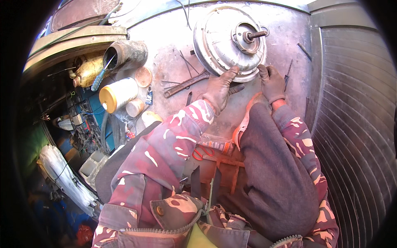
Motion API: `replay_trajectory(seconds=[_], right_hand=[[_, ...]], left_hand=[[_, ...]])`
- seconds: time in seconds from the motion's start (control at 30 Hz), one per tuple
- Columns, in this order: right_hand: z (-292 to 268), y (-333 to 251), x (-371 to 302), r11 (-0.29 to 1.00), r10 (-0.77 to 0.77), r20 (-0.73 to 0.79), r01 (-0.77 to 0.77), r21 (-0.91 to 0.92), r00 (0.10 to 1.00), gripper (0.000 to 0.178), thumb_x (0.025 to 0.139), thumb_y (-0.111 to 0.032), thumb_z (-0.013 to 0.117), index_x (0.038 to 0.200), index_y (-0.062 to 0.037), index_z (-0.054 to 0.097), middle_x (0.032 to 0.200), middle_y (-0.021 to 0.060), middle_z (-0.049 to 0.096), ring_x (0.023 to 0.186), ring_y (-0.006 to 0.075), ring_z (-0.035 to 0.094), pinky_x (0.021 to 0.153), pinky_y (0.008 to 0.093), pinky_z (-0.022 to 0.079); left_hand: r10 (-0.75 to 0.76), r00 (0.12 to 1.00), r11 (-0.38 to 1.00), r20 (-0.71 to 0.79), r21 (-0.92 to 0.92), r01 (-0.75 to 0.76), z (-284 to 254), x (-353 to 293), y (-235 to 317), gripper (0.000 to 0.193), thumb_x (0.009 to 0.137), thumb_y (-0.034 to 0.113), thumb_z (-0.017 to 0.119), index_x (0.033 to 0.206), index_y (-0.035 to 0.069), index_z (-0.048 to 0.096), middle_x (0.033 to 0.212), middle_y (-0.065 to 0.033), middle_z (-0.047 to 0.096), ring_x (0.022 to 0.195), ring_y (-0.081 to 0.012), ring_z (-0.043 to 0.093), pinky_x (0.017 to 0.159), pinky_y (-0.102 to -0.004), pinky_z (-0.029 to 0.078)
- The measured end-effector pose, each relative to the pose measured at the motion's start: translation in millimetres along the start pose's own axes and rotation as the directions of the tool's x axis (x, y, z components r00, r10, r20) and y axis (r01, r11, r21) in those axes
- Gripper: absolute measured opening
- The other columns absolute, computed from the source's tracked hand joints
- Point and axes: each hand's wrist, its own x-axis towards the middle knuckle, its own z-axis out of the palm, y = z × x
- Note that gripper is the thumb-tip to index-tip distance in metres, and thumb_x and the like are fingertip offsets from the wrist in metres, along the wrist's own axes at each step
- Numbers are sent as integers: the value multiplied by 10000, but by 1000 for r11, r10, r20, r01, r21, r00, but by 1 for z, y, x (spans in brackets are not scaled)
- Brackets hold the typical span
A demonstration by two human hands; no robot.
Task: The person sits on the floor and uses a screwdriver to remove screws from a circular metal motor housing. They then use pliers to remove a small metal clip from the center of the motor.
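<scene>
A round silver hub motor (pixel 219 39) with a threaded axle stub stands tilted on the floor in front of me. Dark gloves cover both hands. My left hand (pixel 219 90) is closed on the motor's lower rim, thumb on the face and fingers partly hidden below. At the rim's lower right, my right hand (pixel 272 84) grips the edge with thumb and bent fingers. A rusty steel wrench (pixel 182 86) lies just left of my left hand, its head close to the rim. Beside my right hand lies a thin dark screwdriver (pixel 288 76).
To the left stand a metal cylinder (pixel 134 53), a white tub with a yellow lid (pixel 122 94), a blue-handled screwdriver (pixel 98 79) and a yellowish jug (pixel 90 68). A ribbed shutter (pixel 355 103) closes off the right. Red-handled scissors (pixel 202 152) and a tube (pixel 217 144) lie between my legs.
</scene>
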Motion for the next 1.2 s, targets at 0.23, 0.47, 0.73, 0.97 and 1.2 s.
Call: replay_trajectory(seconds=[0.23,0.47,0.73,0.97,1.2], right_hand=[[-4,11,-2,997,-75,71,73,27,995,730,1055,-734,484,991,-40,700,938,239,749,947,478,722,825,562,542],[18,-3,-12,1000,18,-118,-18,3,993,728,1062,-725,479,1002,-35,703,950,239,750,952,483,719,827,560,540],[8,-15,-10,997,80,-72,-80,-1,994,715,1055,-716,507,1040,-35,723,999,225,764,1004,461,728,874,537,548],[-11,5,-12,990,-136,-9,136,-34,991,577,1093,-605,530,1198,-84,755,1135,176,771,1039,396,746,902,475,577],[-22,0,-4,982,-140,40,133,134,989,459,1089,-514,595,1229,-109,760,1155,136,775,966,365,767,873,452,600]], left_hand=[[47,998,998,36,-32,-46,-6,3,-13,317,1090,262,704,1367,107,689,1319,2,727,1221,-179,683,1029,-451,602],[27,1000,998,-14,-47,-28,0,1,-8,298,1081,270,713,1338,120,716,1275,17,738,1126,-165,700,970,-412,606],[46,999,999,2,-29,-46,5,0,-8,362,1070,305,727,1378,119,684,1305,12,728,1200,-161,672,995,-430,616],[32,998,999,58,-11,-31,-10,7,-17,383,1081,308,715,1421,138,675,1359,4,717,1236,-179,670,1066,-478,562],[240,958,940,160,209,-270,-40,10,24,596,1040,377,761,1519,70,584,1478,-71,653,1364,-216,605,1167,-503,484]])
